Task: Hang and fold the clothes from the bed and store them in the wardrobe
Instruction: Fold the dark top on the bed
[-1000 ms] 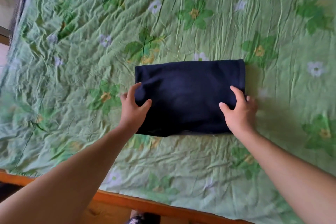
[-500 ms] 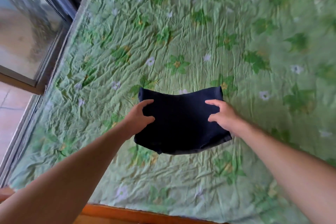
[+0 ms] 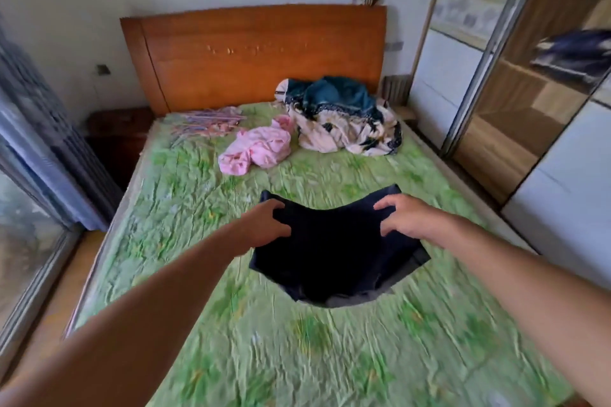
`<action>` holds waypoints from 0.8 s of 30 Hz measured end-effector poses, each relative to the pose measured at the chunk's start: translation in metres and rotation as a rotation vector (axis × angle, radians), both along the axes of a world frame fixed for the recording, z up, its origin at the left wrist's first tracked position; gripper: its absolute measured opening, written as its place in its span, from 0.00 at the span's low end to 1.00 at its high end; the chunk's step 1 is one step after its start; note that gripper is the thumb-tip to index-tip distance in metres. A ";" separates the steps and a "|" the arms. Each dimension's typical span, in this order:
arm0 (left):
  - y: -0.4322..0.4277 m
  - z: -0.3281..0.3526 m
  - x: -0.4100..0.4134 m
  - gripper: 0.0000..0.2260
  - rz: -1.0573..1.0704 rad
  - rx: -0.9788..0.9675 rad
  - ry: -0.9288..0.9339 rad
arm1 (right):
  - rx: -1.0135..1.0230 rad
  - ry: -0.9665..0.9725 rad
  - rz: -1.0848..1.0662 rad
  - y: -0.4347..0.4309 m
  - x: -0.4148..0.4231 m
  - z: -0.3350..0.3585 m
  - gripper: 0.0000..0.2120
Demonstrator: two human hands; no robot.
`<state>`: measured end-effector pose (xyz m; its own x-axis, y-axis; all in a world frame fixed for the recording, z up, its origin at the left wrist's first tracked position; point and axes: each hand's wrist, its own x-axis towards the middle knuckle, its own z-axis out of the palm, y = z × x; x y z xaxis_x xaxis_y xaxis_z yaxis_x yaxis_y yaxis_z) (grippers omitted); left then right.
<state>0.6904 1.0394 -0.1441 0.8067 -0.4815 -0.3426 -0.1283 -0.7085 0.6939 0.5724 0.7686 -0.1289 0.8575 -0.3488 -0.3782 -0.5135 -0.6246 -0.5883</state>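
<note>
A folded dark navy garment [image 3: 334, 251] hangs in the air above the green flowered bed cover [image 3: 297, 357], sagging in the middle. My left hand [image 3: 266, 225] grips its left edge, thumb on top. My right hand [image 3: 401, 220] grips its right edge the same way. Further up the bed lie a crumpled pink garment [image 3: 256, 150] and a heap of cream, black and teal clothes [image 3: 340, 119]. A bundle of pink and purple hangers [image 3: 206, 124] lies near the headboard. The open wardrobe [image 3: 529, 92] stands to the right, with a dark folded item [image 3: 572, 54] on a shelf.
A wooden headboard [image 3: 258, 53] closes the far end of the bed. A glass sliding door with a curtain [image 3: 36, 158] runs along the left. A dark bedside cabinet [image 3: 115, 139] sits at the far left corner. White wardrobe door panels [image 3: 562, 201] stand at the right.
Both hands lifted the folded navy garment off the bed cover. My view rose from the bed surface to the whole room, bringing the headboard, clothes heap and wardrobe into sight.
</note>
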 end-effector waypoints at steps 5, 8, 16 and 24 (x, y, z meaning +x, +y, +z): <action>-0.040 0.109 -0.012 0.24 -0.206 0.004 -0.182 | -0.162 -0.102 -0.112 -0.007 -0.056 0.119 0.23; -0.073 0.169 -0.030 0.15 -0.304 -0.018 -0.270 | -0.238 -0.150 -0.171 -0.012 -0.099 0.181 0.20; -0.182 0.276 -0.127 0.14 -0.692 0.125 -0.581 | -0.259 -0.111 -0.415 -0.057 -0.241 0.279 0.25; -0.315 0.309 -0.271 0.12 -0.923 0.100 -0.661 | -0.306 -0.086 -0.633 -0.127 -0.405 0.308 0.08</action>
